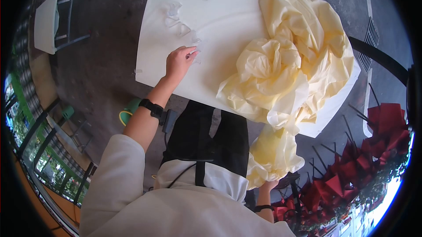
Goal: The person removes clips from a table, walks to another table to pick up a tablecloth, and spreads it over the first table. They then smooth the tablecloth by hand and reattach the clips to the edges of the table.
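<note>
My left hand (179, 64) reaches over the white tabletop (215, 4), its thumb and fingers pinched on a small clear plastic piece (197, 57). Beyond the fingertips, several more clear plastic pieces (178, 25) lie in a loose row; their exact kind is hard to make out. A large crumpled cream-yellow cloth (307, 43) is heaped over the table's right side and hangs off its near edge. Low on the right, my right hand (269, 185) grips the hanging end of that cloth, which partly hides the fingers.
A small white folding table (46, 22) with grey legs stands at the far left. A green stool (130, 111) is beside my left forearm. Folded red umbrellas or fabric (325, 188) line the lower right. A black curved bar (382, 56) passes the table's right corner.
</note>
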The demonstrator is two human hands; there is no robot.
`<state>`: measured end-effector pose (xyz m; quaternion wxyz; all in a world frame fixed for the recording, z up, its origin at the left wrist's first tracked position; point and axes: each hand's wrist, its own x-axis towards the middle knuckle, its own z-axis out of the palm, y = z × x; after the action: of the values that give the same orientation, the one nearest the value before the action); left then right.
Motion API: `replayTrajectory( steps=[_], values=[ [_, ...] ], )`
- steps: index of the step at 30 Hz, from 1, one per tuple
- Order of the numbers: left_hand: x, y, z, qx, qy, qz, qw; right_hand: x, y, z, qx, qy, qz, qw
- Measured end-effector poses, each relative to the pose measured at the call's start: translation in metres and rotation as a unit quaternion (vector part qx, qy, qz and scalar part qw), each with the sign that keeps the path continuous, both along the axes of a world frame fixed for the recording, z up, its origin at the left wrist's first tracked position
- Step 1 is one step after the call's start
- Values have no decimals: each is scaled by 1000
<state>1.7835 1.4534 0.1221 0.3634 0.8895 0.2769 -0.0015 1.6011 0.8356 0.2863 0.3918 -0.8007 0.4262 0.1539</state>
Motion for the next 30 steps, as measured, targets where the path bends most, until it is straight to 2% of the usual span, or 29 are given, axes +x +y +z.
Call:
replayTrajectory(
  steps=[2, 5, 8, 11, 15, 19, 22, 25, 28, 30],
  values=[
    [0, -2, 7, 15, 2, -8, 1000, -5, -4, -5, 8, -4, -6, 1000],
    [9, -6, 17, -62, -58, 68, 994, -15, -12, -12, 14, -14, -11, 1000],
    [26, 5, 10, -233, -70, 254, 936, -23, -20, -14, 6, -6, -3, 1000],
    [33, 24, -6, -262, -5, 345, 901, -15, -8, -10, -2, -4, -9, 1000],
    [25, 13, -9, -89, 137, 236, 958, -8, 1, -9, -31, 4, 13, 999],
    [3, 4, -36, -81, 196, 220, 952, -11, -3, -12, -23, 3, 15, 1000],
    [0, 5, -47, -75, 188, 206, 957, -10, -6, -12, -10, 1, 20, 1000],
    [2, 6, -59, -92, 103, 208, 968, 1, 0, -8, -7, -1, 20, 1000],
    [-1, 9, -64, -84, 110, 188, 972, 10, 6, -9, 13, -22, 18, 1000],
    [-8, 11, -62, -121, 78, 182, 973, 18, 15, -4, 16, -22, 9, 1000]
  ],
)
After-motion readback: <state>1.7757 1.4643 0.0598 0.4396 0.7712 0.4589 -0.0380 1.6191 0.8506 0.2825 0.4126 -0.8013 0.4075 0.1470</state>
